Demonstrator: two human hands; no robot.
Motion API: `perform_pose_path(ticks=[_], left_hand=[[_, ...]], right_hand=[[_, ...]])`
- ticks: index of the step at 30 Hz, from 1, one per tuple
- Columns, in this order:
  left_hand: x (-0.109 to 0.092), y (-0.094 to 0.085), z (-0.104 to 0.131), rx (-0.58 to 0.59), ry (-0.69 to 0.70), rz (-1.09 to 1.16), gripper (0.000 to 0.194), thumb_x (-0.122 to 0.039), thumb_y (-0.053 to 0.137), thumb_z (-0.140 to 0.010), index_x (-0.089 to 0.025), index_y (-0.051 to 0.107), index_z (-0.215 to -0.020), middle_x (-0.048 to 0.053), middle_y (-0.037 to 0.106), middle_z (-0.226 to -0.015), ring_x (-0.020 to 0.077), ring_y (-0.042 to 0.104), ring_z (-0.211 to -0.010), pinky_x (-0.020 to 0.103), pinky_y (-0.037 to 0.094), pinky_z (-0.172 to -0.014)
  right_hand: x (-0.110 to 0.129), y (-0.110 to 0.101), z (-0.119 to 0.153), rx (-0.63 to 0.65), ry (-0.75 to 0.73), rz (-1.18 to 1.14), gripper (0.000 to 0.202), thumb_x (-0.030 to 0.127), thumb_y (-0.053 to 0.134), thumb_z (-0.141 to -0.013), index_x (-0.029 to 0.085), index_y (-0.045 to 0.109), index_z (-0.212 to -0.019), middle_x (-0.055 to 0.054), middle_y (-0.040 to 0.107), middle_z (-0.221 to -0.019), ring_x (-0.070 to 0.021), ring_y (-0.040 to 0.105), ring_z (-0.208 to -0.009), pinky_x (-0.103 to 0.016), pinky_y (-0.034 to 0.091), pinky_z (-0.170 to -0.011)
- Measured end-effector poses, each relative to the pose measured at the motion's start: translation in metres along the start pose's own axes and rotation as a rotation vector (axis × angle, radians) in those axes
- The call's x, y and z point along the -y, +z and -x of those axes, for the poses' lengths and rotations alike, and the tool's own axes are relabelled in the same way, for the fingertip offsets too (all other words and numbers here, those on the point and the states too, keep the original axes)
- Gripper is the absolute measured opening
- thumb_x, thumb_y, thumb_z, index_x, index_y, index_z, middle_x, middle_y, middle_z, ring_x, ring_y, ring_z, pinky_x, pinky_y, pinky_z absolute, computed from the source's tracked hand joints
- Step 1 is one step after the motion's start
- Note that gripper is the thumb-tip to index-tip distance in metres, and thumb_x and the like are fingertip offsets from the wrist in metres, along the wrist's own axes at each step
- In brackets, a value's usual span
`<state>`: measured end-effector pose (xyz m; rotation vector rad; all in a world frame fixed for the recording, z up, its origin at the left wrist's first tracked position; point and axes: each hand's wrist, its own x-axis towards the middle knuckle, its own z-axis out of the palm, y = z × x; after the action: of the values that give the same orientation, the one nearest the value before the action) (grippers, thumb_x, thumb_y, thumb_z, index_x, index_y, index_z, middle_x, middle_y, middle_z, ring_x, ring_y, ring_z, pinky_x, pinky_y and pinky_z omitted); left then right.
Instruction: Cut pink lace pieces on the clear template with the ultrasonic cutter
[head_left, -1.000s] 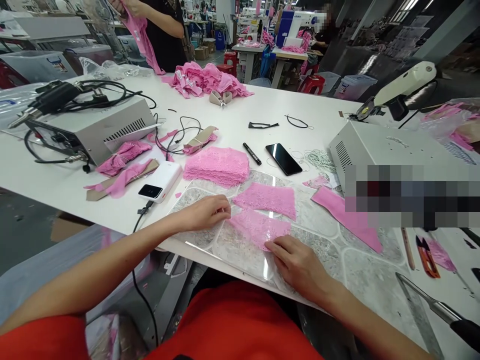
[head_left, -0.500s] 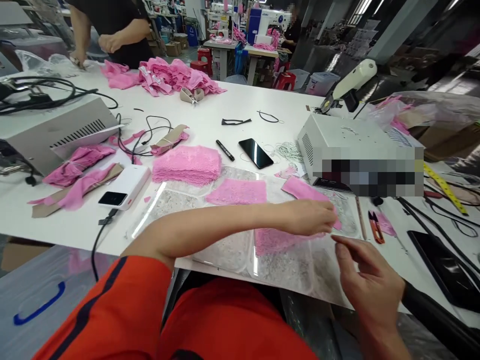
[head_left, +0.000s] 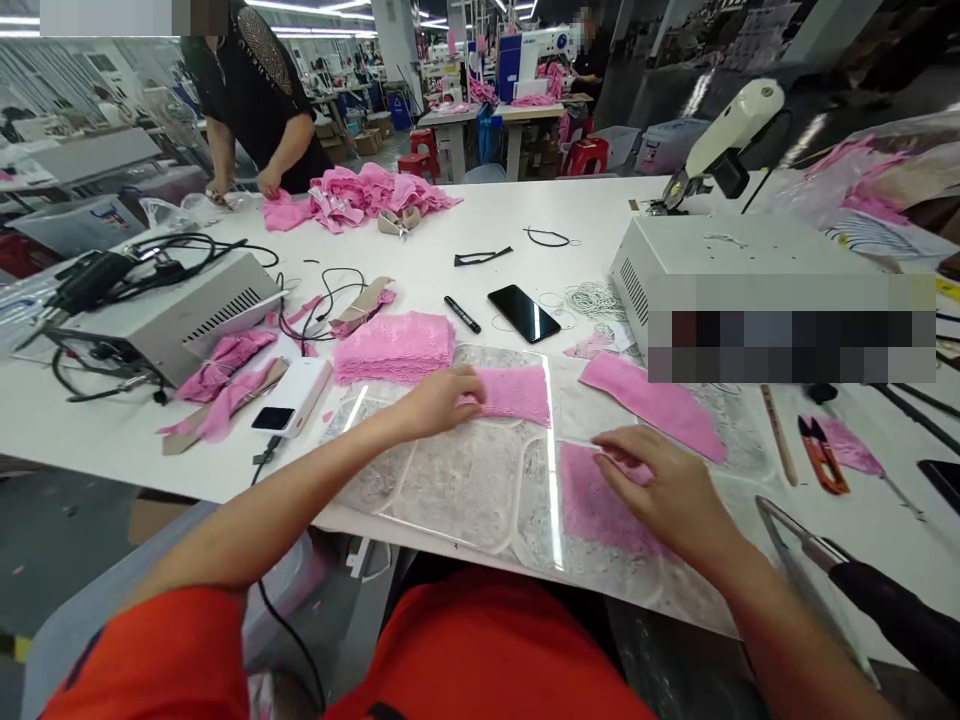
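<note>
My left hand (head_left: 444, 402) is at the left edge of a small pink lace fabric piece (head_left: 517, 395), its fingers bent and apart from the thumb. My right hand (head_left: 664, 485) reaches in over another pink lace piece (head_left: 600, 515) near the front of the table. Its thumb and fingers point left with a narrow gap, pink fabric showing between them. Just beyond lies a curved pink fabric strip (head_left: 652, 405). These pieces rest on a clear patterned plastic mat (head_left: 465, 480). Behind my left hand sits a stack of pink lace pieces (head_left: 394, 345).
A black pen (head_left: 462, 314) and a phone (head_left: 523, 312) lie behind the mat. Grey boxes (head_left: 750, 245) stand at both sides. At right are orange thread snips (head_left: 823, 455) and a bent metal rod (head_left: 795, 530) with a black handle. A person (head_left: 262, 100) handles pink fabric across the table.
My left hand has moved left from the curved strip to the middle lace piece. My right hand has come forward over the front piece. The view has shifted.
</note>
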<state>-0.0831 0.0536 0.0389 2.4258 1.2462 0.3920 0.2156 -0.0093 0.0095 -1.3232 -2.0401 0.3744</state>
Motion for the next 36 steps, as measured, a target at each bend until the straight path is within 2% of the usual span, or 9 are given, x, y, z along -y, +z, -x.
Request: perform_pose_path(ticks=[2, 5, 10, 17, 23, 25, 28, 31, 36], left_hand=[[0.024, -0.006, 0.021, 0.012, -0.033, -0.033, 0.007, -0.016, 0.060, -0.085, -0.016, 0.065, -0.090, 0.006, 0.061, -0.094, 0.0200, 0.058, -0.084, 0.031, 0.047, -0.075], [0.042, 0.000, 0.034, 0.031, -0.048, -0.052, 0.007, -0.018, 0.061, -0.084, -0.016, 0.065, -0.089, 0.006, 0.060, -0.092, 0.0198, 0.058, -0.085, 0.030, 0.047, -0.076], [0.049, 0.011, 0.028, 0.025, -0.040, -0.014, 0.017, -0.022, 0.052, -0.091, -0.017, 0.065, -0.082, 0.007, 0.062, -0.094, 0.0188, 0.059, -0.088, 0.029, 0.046, -0.082], [0.048, -0.004, 0.017, -0.013, -0.092, 0.100, 0.022, -0.021, 0.049, -0.088, -0.015, 0.062, -0.072, 0.002, 0.062, -0.077, 0.0146, 0.056, -0.071, 0.025, 0.041, -0.065], [0.037, -0.017, 0.005, -0.048, -0.128, 0.133, 0.025, -0.025, 0.050, -0.087, -0.016, 0.054, -0.065, 0.001, 0.059, -0.069, 0.0136, 0.052, -0.065, 0.024, 0.037, -0.059], [0.035, -0.019, 0.003, -0.061, -0.128, 0.122, 0.024, -0.026, 0.050, -0.087, -0.017, 0.053, -0.065, 0.001, 0.059, -0.069, 0.0140, 0.052, -0.066, 0.024, 0.037, -0.060], [0.038, -0.021, 0.002, -0.099, -0.127, 0.089, 0.022, -0.023, 0.049, -0.087, -0.017, 0.051, -0.066, 0.001, 0.057, -0.069, 0.0142, 0.051, -0.065, 0.025, 0.037, -0.061], [0.045, -0.019, 0.008, -0.135, -0.117, 0.055, 0.022, -0.022, 0.048, -0.088, -0.018, 0.049, -0.067, 0.001, 0.056, -0.071, 0.0146, 0.050, -0.066, 0.026, 0.038, -0.063], [0.051, -0.003, 0.031, -0.167, -0.034, 0.024, 0.018, -0.023, 0.044, -0.094, -0.018, 0.055, -0.080, 0.005, 0.062, -0.085, 0.0173, 0.057, -0.078, 0.029, 0.045, -0.075]], right_hand=[[0.000, 0.015, -0.018, 0.099, -0.016, 0.027, 0.013, 0.028, 0.058, -0.085, 0.023, 0.067, -0.093, -0.004, 0.071, -0.092, -0.0172, 0.066, -0.075, -0.030, 0.052, -0.065], [0.000, 0.038, -0.042, 0.206, -0.012, 0.071, 0.017, 0.023, 0.061, -0.080, 0.022, 0.066, -0.096, -0.006, 0.070, -0.099, -0.0197, 0.066, -0.084, -0.031, 0.051, -0.068], [-0.004, 0.059, -0.060, 0.304, 0.008, 0.069, 0.014, 0.024, 0.053, -0.085, 0.021, 0.066, -0.083, -0.006, 0.069, -0.092, -0.0184, 0.062, -0.083, -0.032, 0.048, -0.072], [-0.014, 0.053, -0.071, 0.288, 0.069, 0.080, 0.022, 0.028, 0.048, -0.086, 0.018, 0.067, -0.081, -0.004, 0.068, -0.083, -0.0150, 0.060, -0.072, -0.029, 0.046, -0.067], [0.038, 0.070, -0.082, 0.293, 0.012, 0.138, 0.042, 0.053, 0.057, -0.085, 0.018, 0.066, -0.107, -0.010, 0.069, -0.107, -0.0184, 0.064, -0.082, -0.031, 0.048, -0.067], [0.055, 0.085, -0.087, 0.273, -0.074, 0.237, 0.043, 0.049, 0.059, -0.085, 0.016, 0.064, -0.112, -0.012, 0.069, -0.111, -0.0219, 0.064, -0.092, -0.032, 0.049, -0.072], [0.056, 0.100, -0.095, 0.256, -0.091, 0.298, 0.022, 0.027, 0.054, -0.087, 0.015, 0.068, -0.099, -0.013, 0.070, -0.102, -0.0237, 0.063, -0.093, -0.033, 0.047, -0.073], [0.036, 0.095, -0.095, 0.231, -0.093, 0.330, 0.025, 0.015, 0.046, -0.087, 0.015, 0.070, -0.091, -0.013, 0.070, -0.096, -0.0229, 0.063, -0.087, -0.033, 0.047, -0.071], [0.017, 0.068, -0.063, 0.208, -0.216, 0.326, 0.027, 0.016, 0.047, -0.089, 0.019, 0.071, -0.102, -0.009, 0.071, -0.101, -0.0203, 0.064, -0.091, -0.031, 0.051, -0.075]])
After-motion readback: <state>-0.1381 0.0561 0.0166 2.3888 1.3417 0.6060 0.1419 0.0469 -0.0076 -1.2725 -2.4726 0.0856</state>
